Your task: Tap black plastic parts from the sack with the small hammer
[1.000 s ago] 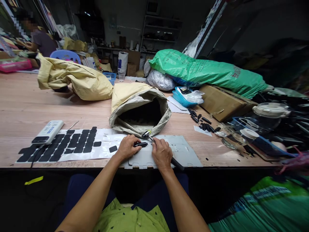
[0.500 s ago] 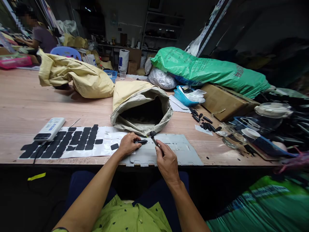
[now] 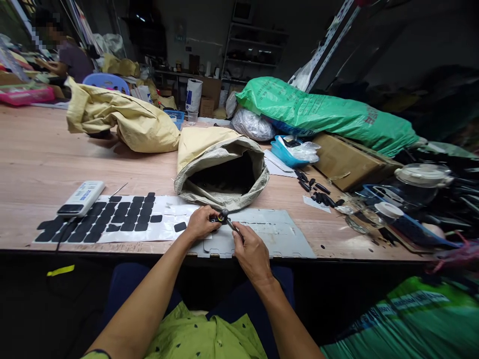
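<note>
My left hand point(image 3: 200, 224) is closed on a small black part point(image 3: 216, 218) and holds it down on a grey sheet point(image 3: 277, 234) at the table's near edge. My right hand point(image 3: 251, 249) grips a small hammer; its metal head point(image 3: 224, 214) rests on or just above the black part. Just behind both hands lies an open tan sack point(image 3: 224, 169) with a dark inside. To the left lies a white sheet carrying rows of black pads point(image 3: 112, 219).
A white remote-like device point(image 3: 80, 198) lies at the left. More black parts point(image 3: 318, 192) are scattered at the right beside a cardboard box point(image 3: 348, 159), a green sack point(image 3: 322, 112) and a blue tray point(image 3: 284, 149). Another person point(image 3: 63, 55) sits far left.
The hammer head rose from beside the black part and has come back down onto it. My right hand shifted left, closer to my left hand.
</note>
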{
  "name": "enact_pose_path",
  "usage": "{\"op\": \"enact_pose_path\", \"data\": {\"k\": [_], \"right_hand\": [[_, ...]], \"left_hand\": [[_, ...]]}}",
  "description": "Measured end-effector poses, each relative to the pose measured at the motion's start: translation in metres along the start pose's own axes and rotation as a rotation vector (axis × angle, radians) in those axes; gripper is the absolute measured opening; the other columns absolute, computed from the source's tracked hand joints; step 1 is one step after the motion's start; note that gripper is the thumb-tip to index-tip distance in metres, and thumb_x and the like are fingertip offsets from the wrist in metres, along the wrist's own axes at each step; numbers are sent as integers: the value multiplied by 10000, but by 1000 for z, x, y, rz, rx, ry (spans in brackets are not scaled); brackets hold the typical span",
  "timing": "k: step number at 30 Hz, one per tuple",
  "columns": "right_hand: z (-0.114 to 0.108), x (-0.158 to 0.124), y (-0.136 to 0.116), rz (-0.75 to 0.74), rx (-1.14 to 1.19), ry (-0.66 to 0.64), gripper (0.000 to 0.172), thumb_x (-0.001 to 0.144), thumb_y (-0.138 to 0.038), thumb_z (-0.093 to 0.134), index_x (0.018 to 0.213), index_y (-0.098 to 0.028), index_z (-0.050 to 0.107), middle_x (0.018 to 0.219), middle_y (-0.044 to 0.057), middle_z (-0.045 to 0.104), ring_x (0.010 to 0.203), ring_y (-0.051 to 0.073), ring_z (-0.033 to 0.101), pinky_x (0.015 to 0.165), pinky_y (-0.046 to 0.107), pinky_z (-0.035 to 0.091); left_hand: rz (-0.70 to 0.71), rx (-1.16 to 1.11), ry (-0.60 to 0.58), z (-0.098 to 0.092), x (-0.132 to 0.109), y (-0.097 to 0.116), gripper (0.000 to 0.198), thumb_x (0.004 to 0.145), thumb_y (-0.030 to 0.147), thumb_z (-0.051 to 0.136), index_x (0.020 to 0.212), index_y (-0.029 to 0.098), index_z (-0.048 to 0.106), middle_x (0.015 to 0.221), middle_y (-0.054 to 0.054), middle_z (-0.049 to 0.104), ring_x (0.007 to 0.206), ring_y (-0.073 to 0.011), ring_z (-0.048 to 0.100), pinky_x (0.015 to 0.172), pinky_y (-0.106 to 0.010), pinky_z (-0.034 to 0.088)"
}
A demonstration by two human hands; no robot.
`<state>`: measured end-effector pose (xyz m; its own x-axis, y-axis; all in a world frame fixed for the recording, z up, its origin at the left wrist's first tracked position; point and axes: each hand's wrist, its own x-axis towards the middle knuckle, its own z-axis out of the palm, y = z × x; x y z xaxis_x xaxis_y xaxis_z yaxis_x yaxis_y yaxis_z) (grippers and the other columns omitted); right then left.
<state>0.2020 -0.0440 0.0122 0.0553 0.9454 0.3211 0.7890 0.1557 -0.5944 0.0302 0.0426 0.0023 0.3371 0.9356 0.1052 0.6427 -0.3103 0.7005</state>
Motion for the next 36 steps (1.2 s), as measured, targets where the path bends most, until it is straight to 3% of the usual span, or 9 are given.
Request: {"op": "enact_pose_path", "data": {"k": [3, 7, 12, 17, 23, 27, 31, 33, 36], "right_hand": [[-1, 4, 1, 44, -45, -8, 330, 915, -249, 467, 1183, -242, 660, 1135, 41, 697, 1021, 192, 640, 863, 297, 479], [-2, 27, 7, 71, -129, 118, 319, 908, -251, 496, 1179, -258, 663, 1098, 27, 697, 964, 186, 624, 789, 282, 439], [12, 53, 29, 64, -345, 161, 288, 896, -211, 535, 1138, -213, 690, 994, 60, 686, 894, 198, 561, 744, 294, 367], [25, 51, 39, 47, -455, 140, 272, 892, -208, 559, 1134, -210, 684, 949, 62, 661, 861, 197, 519, 730, 299, 321], [24, 50, 37, 38, -477, 140, 250, 887, -213, 574, 1116, -219, 673, 949, 53, 650, 871, 195, 513, 728, 302, 310], [24, 51, 38, 40, -482, 132, 252, 887, -217, 576, 1121, -221, 669, 954, 55, 645, 872, 194, 508, 725, 307, 311], [25, 50, 38, 44, -491, 135, 253, 887, -215, 571, 1120, -223, 670, 953, 50, 645, 867, 195, 506, 711, 308, 301], [25, 50, 38, 49, -492, 139, 255, 883, -211, 574, 1119, -224, 670, 953, 48, 645, 864, 194, 505, 705, 307, 294], [26, 50, 38, 47, -491, 143, 258, 877, -209, 579, 1118, -221, 669, 952, 50, 643, 859, 195, 501, 697, 303, 285]], "left_hand": [[-10, -11, -1, 0, 0, 1, 192, 740, 228, 699, 924, 234, 751, 856, -2, 633, 878, -182, 571, 766, -284, 430], [-14, -11, 6, -1, -2, 3, 173, 724, 236, 704, 893, 213, 735, 846, -5, 633, 862, -189, 568, 751, -292, 431], [8, 26, 20, -1, -4, 5, 196, 701, 234, 716, 894, 199, 715, 842, -4, 621, 829, -188, 549, 729, -297, 426], [32, 54, 24, 3, -3, 1, 175, 737, 318, 739, 873, 209, 718, 827, -5, 606, 827, -189, 543, 748, -309, 415], [57, -3, -20, -2, -6, 3, 148, 733, 270, 764, 860, 207, 721, 832, -11, 609, 852, -194, 531, 772, -310, 401], [144, -223, -134, -10, -45, 27, 163, 740, 258, 766, 878, 191, 709, 894, -13, 611, 847, -167, 549, 760, -274, 414], [152, -411, -416, 7, -104, 40, 196, 784, 332, 728, 933, 206, 715, 851, 8, 641, 750, -130, 566, 662, -226, 406], [42, -389, -491, 27, -124, 29, 215, 775, 358, 722, 925, 204, 725, 837, 6, 663, 728, -136, 576, 640, -226, 408], [-270, -213, -517, 59, -136, -3, 263, 792, 356, 675, 1002, 205, 725, 960, -32, 712, 869, -202, 637, 746, -271, 460]]}}
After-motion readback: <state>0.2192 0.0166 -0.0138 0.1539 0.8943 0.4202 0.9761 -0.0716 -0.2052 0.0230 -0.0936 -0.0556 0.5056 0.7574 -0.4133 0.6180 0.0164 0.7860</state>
